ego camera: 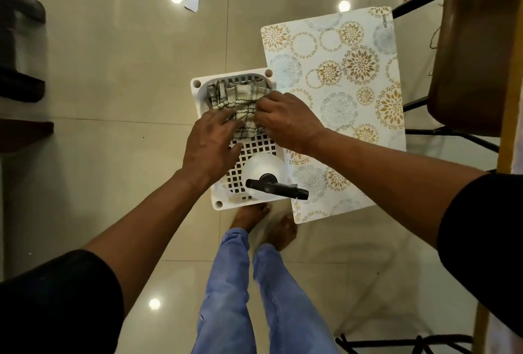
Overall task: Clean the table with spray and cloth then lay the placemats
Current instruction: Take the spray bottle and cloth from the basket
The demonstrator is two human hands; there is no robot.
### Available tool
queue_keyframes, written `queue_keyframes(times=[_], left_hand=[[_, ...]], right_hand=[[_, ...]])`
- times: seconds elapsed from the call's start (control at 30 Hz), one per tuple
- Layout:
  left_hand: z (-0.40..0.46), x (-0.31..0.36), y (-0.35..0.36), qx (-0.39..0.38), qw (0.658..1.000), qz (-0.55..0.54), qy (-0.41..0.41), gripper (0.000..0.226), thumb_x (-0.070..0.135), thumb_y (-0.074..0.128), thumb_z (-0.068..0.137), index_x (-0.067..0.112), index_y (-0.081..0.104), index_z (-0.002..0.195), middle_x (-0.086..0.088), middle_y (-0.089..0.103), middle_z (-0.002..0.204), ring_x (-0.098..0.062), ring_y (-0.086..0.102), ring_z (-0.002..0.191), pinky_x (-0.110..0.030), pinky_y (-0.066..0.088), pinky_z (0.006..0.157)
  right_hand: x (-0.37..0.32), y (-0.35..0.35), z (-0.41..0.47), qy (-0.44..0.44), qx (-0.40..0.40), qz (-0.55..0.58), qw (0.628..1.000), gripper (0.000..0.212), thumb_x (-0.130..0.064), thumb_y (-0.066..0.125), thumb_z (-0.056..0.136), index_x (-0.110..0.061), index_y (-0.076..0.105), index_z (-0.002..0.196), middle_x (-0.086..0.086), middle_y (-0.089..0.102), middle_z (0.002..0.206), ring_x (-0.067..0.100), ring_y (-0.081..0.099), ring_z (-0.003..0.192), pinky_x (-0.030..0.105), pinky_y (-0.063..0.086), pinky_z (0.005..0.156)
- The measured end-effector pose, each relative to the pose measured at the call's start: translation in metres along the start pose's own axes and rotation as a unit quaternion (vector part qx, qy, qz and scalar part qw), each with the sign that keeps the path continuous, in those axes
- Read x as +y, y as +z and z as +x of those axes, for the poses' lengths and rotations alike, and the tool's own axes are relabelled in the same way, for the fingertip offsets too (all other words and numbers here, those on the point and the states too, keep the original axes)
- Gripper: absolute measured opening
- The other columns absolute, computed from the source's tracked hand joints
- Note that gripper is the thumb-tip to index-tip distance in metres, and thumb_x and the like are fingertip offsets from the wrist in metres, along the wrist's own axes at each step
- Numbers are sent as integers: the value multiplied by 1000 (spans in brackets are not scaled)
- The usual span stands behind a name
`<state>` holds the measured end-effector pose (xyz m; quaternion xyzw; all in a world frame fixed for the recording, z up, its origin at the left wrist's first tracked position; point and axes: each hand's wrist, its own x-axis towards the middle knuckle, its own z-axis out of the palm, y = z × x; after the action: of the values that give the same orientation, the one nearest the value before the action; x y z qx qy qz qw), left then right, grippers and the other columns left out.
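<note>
- White plastic basket [252,155] with a square-grid floor, standing on a glass table [113,70] that shows the tiled floor [85,198] underneath.
- Checked cloth [240,99], grey and cream, bunched up in the basket's far end, spilling toward the middle.
- Left hand [210,144] down on the near part of the cloth, fingers curled into the fabric, gripping it.
- Right hand [285,121] at the basket's right edge, fingertips pinching the cloth's right side.
- Both hands close together, nearly touching across the cloth.
- Clear spray bottle [266,176] with a black trigger head, upright in the basket's near end, nozzle poking out over the right rim.
- Bottle untouched, just near the left wrist.
- Placemat [345,93], white with gold and grey floral circles, lying flat just beside the basket on its right, reaching toward the table's right edge.
- Basket's right rim overlapping the placemat's left edge; whether more than one mat is stacked there, cannot tell.
- Brown padded chair [475,48] on a black frame tucked in at the table's right side.
- Scrap of white paper [193,0] at the far side, well apart from the basket; on the glass or on the floor below, cannot tell.
- Black sleeves [56,305] on both arms, blue jeans [226,283] and bare feet [249,216] seen through the glass at the near edge.
- Ceiling lights mirrored as bright spots on the surface.
</note>
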<state>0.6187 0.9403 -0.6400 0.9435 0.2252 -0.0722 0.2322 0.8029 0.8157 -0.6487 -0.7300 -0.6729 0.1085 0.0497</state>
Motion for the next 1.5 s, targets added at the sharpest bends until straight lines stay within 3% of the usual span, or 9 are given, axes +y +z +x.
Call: queue_keyframes(times=[0.23,0.33,0.57,0.7,0.97,1.13,1.23,1.37,1.5], left_hand=[[-1,9,-5,23,999,-28,-28,56,24,90,83,8,71,133,-19,61,150,-44,55,137,-55,53,105],[-1,16,-11,43,996,-56,-57,65,26,90,85,9,65,142,-18,58,154,-44,54,140,-56,48,111],[19,26,-49,166,969,-132,-131,37,26,68,92,22,76,128,-4,81,110,-34,74,98,-51,55,91],[20,21,-79,136,966,-180,-130,27,23,66,95,23,77,119,0,81,103,-31,73,94,-50,57,85],[17,33,-124,32,954,-290,-61,21,13,77,97,23,80,115,14,75,96,5,68,86,-17,50,74],[4,44,-119,115,948,-291,-55,42,22,82,95,24,66,134,12,64,130,-3,62,114,-18,51,94],[-20,40,-102,165,935,-290,-118,46,17,78,95,26,57,134,8,60,137,-9,63,117,-33,57,98],[-50,14,-73,-56,962,-258,-72,46,0,78,89,32,68,120,9,67,130,-14,63,121,-49,54,108],[-64,19,-58,-172,944,-283,6,72,21,94,85,50,56,139,19,56,143,-1,49,131,-13,39,107]], right_hand=[[0,-24,15,60,-47,82,994,18,-19,66,84,-13,71,99,8,69,107,31,58,107,41,48,79],[-3,-46,29,114,-71,140,981,15,-24,63,84,-16,69,95,6,70,92,27,61,86,39,53,81],[1,-96,54,164,-45,276,946,18,-30,69,87,-19,77,100,-3,74,94,16,68,86,40,57,77],[0,-112,42,178,-23,414,892,36,-44,83,81,-17,79,104,-7,76,94,6,72,87,30,59,80],[-18,-128,18,164,-25,406,899,28,-35,82,83,-11,76,95,3,75,82,22,71,75,41,55,67],[-18,-128,4,210,9,420,883,22,-33,75,89,-12,74,84,5,74,79,23,68,71,34,49,62],[-12,-116,-15,262,18,438,860,14,-17,71,86,-4,74,86,14,75,84,25,69,77,37,52,69],[-13,-101,-48,346,48,495,796,23,-6,71,86,-9,79,107,9,79,103,22,74,101,47,58,93],[-19,-92,-76,405,73,565,715,27,-6,72,92,-9,76,119,7,78,111,21,74,105,48,58,98]])
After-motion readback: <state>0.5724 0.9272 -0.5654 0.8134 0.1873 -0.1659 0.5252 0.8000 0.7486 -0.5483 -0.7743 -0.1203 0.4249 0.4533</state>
